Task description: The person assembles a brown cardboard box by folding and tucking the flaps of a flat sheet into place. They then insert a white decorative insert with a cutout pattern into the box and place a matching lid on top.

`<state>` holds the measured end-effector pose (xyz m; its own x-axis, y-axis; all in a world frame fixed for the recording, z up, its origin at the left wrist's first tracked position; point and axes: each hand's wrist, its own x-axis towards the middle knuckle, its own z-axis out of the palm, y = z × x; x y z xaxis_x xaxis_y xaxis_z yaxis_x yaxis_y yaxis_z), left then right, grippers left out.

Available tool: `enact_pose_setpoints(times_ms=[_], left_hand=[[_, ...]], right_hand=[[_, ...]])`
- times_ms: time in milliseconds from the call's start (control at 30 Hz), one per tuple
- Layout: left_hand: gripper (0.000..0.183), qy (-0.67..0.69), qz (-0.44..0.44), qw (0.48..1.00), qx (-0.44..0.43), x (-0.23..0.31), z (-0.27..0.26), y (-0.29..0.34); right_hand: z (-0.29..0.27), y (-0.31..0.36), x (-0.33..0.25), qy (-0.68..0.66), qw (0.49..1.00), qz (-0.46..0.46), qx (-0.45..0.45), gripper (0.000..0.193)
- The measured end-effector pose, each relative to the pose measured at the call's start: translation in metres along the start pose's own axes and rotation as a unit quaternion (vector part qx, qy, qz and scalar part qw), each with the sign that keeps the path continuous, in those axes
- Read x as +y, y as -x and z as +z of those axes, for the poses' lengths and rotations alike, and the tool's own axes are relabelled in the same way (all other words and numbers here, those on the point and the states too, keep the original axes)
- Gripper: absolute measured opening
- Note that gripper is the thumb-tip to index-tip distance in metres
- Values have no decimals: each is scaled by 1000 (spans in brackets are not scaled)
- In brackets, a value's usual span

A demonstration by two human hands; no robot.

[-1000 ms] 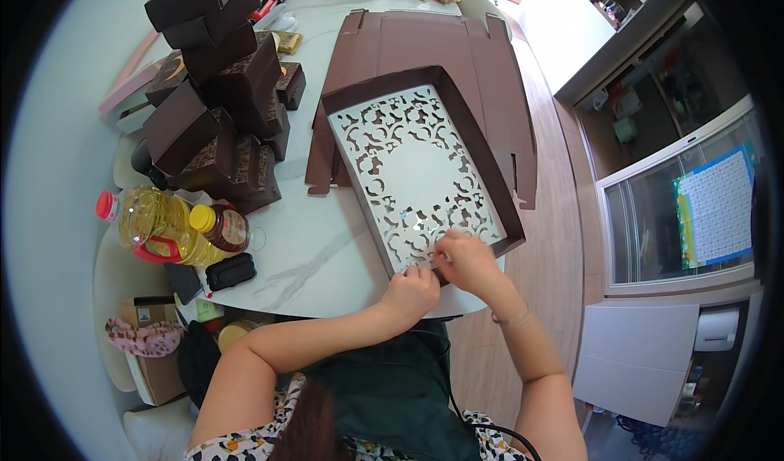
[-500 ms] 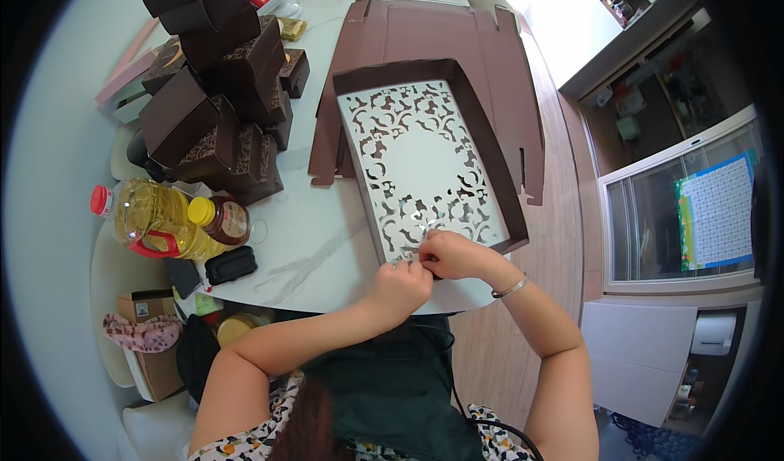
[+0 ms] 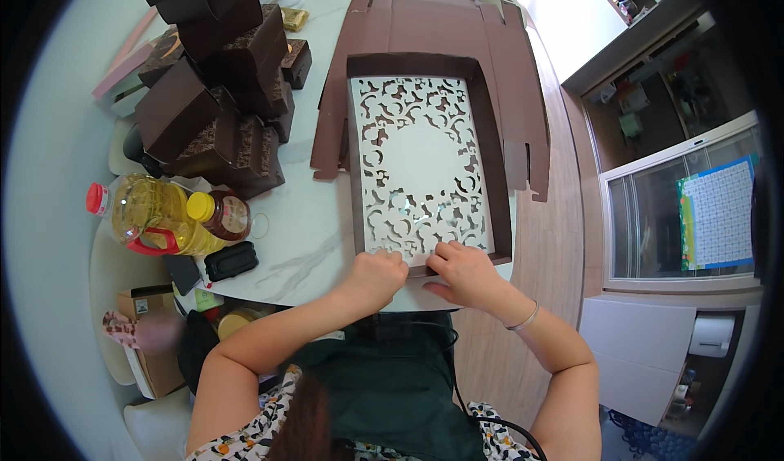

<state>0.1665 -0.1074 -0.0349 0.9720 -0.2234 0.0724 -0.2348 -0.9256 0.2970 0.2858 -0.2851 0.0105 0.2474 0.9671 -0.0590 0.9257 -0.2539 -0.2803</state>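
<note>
At the centre of the frame, a dark brown box tray [image 3: 493,167] is laid with its open side up, partly over the flat brown cardboard [image 3: 433,20]. Its lower wall [image 3: 418,270] is being worked on; the step in hand appears to be the folding and pressing of this wall. The lower left corner is touched by the curled left hand [image 3: 374,281]; whether anything is pinched cannot be told. The right hand [image 3: 465,275] is half spread, its thumb apart from the fingertips. Even pressure from the 2 hands seems to be called for next.
</note>
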Motion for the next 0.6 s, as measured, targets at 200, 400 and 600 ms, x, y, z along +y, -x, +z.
enact_pose_setpoints(times_ms=[200,400,600], left_hand=[[14,-10,12,1000,10,7,3,-5],[7,-54,50,997,6,0,5,-2],[8,-91,77,993,-14,-7,4,0]], right_hand=[[29,3,12,97,993,-52,-35,9],[22,4,7,117,993,-24,-2,5],[28,25,21,159,984,-32,-75,5]])
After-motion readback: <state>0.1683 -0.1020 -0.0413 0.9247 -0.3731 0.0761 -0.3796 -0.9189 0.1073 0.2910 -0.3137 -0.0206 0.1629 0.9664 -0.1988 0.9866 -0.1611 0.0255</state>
